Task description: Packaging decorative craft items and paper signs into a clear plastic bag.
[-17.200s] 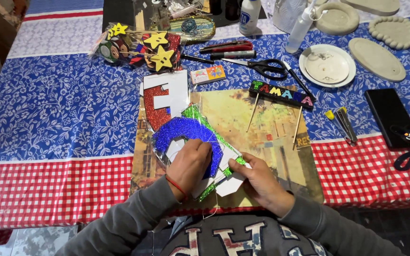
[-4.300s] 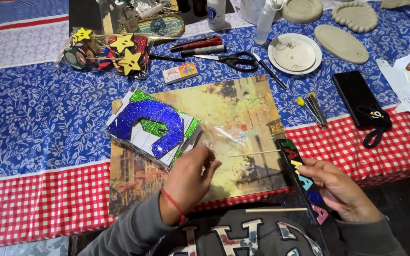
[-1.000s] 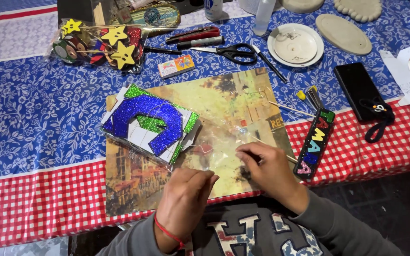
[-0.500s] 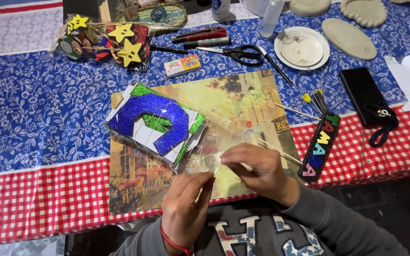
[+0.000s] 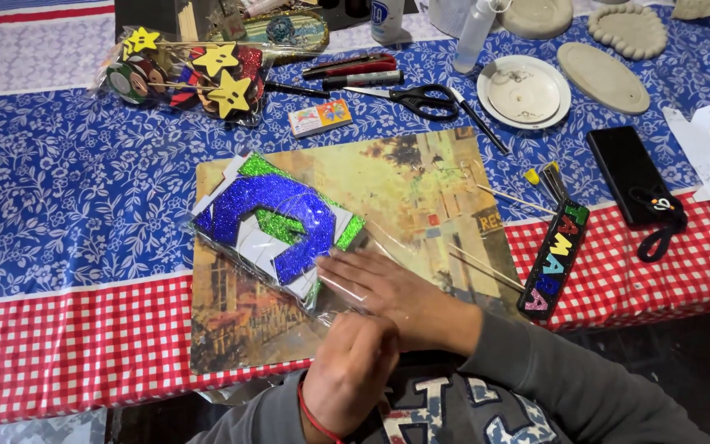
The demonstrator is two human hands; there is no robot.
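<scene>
On painted board [image 5: 421, 177], clear bag [image 5: 277, 222] of blue-green glitter shapes, right hand [image 5: 388, 288] pressing

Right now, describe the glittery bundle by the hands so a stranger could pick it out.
On the picture mat in the middle of the table lies a clear plastic bag at its left half, under the right hand's fingers. It alone holds blue and green glitter shapes with white pieces.
</scene>
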